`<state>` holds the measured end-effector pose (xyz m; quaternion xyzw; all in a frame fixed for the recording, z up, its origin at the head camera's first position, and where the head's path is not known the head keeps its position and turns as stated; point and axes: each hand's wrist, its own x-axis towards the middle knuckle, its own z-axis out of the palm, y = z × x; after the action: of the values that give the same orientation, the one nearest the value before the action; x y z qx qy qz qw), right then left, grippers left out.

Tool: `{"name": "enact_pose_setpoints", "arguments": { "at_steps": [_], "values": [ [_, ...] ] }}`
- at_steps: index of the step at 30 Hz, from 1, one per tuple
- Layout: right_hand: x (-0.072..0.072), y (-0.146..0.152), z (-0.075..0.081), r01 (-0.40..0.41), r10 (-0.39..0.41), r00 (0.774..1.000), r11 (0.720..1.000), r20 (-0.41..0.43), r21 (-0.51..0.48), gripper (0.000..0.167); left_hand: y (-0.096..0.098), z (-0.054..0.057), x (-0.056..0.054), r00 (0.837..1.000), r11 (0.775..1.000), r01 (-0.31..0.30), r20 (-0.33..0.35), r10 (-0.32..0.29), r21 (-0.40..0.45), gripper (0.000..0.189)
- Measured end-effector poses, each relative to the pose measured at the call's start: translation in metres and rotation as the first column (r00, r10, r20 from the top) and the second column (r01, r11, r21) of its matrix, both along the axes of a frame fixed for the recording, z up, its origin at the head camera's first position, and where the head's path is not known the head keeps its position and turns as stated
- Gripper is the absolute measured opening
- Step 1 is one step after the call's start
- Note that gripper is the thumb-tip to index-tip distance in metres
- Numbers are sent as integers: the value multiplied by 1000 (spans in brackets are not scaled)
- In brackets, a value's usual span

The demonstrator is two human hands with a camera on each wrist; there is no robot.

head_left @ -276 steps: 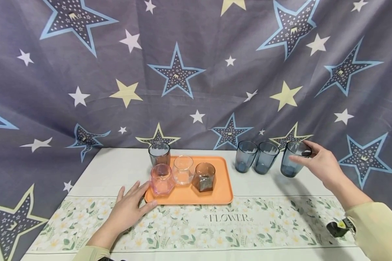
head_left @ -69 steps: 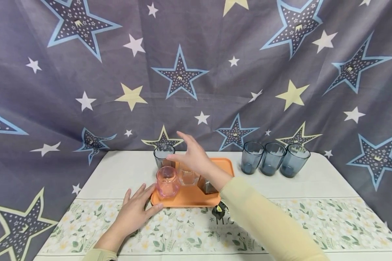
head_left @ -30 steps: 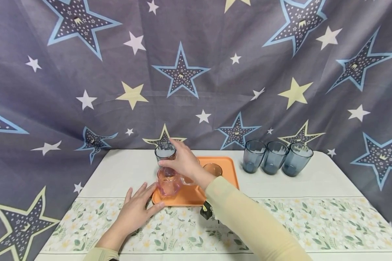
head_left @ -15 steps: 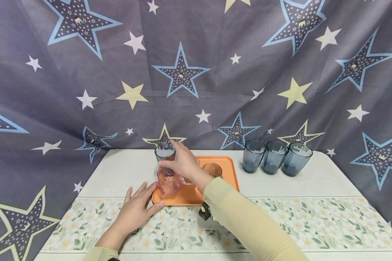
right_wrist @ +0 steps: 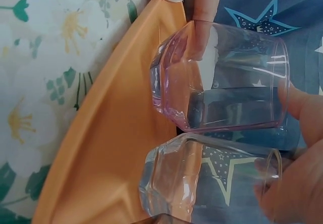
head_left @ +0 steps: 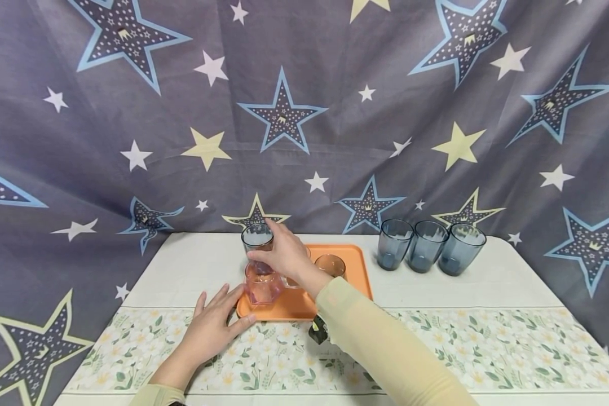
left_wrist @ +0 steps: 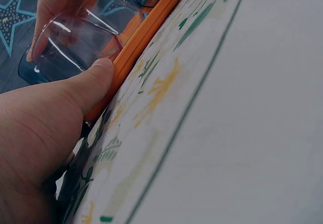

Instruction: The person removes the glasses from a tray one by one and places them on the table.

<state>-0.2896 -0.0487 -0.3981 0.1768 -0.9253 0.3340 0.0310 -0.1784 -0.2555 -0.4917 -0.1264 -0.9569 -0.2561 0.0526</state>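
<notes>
My right hand (head_left: 286, 255) grips a blue glass tumbler (head_left: 257, 239) at the orange tray's back left corner, thumb in front and fingers behind. In the right wrist view, a pink glass (right_wrist: 171, 82) and a clear glass (right_wrist: 169, 176), both with faceted bases, stand in front of that tumbler. My left hand (head_left: 210, 322) lies at the front left of the orange tray (head_left: 294, 309), fingers spread, thumb (left_wrist: 101, 75) against the rim. A brown glass (head_left: 331, 264) stands upright on the tray, partly hidden by my right wrist; the clear glass is mostly hidden too in the head view.
Three blue tumblers (head_left: 422, 248) stand close together in a row at the back right of the table. A floral cloth strip (head_left: 467, 344) runs across the front. Behind the table hangs a grey curtain (head_left: 335, 141) with stars.
My right hand has let go of a blue tumbler at the right, now beside two others. It has crossed left over the tray and taken hold of another. The left hand stays by the tray.
</notes>
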Motion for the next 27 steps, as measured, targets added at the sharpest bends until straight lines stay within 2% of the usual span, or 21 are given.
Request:
{"name": "enact_pose_setpoints", "arguments": {
  "at_steps": [8, 27],
  "values": [
    [1, -2, 0, 25, -25, 999, 1000, 24, 5, 99, 0, 1, 0, 1000, 1000, -3, 8, 3, -2, 85],
    [1, -5, -1, 70, -70, 997, 997, 10, -9, 95, 0, 0, 1, 1000, 1000, -3, 5, 3, 1, 85]
  ]
}}
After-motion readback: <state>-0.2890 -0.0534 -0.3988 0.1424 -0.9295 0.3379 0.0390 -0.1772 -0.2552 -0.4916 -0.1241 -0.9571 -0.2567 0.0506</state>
